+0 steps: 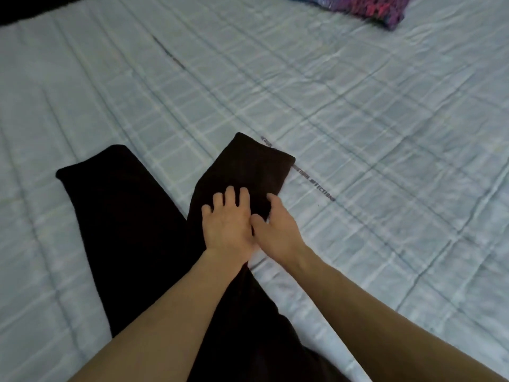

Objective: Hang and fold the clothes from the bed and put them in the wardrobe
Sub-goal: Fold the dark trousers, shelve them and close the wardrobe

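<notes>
Trousers (132, 216): black, spread flat on the bed, lower centre of the frame, legs splayed in a V toward upper left and centre.
Right-hand leg of trousers: cuff end near centre frame, both hands on it.
Left hand (225, 224): palm down on the right-hand leg, fingers (230, 194) spread and slightly bent, pressing the cloth, gripping nothing.
Right hand (278, 227): just beside the left, thumbs touching or nearly so, at the leg's right edge; fingertips curled onto the fabric edge; whether pinching or only pressing, cannot tell.
Forearms: bare, entering from the bottom edge, converging toward centre.
Bed cover (358, 119): pale quilted check, a line of printed text beside the cuff.
Multicoloured fabric (380, 8): upper right, well apart from the trousers.
</notes>
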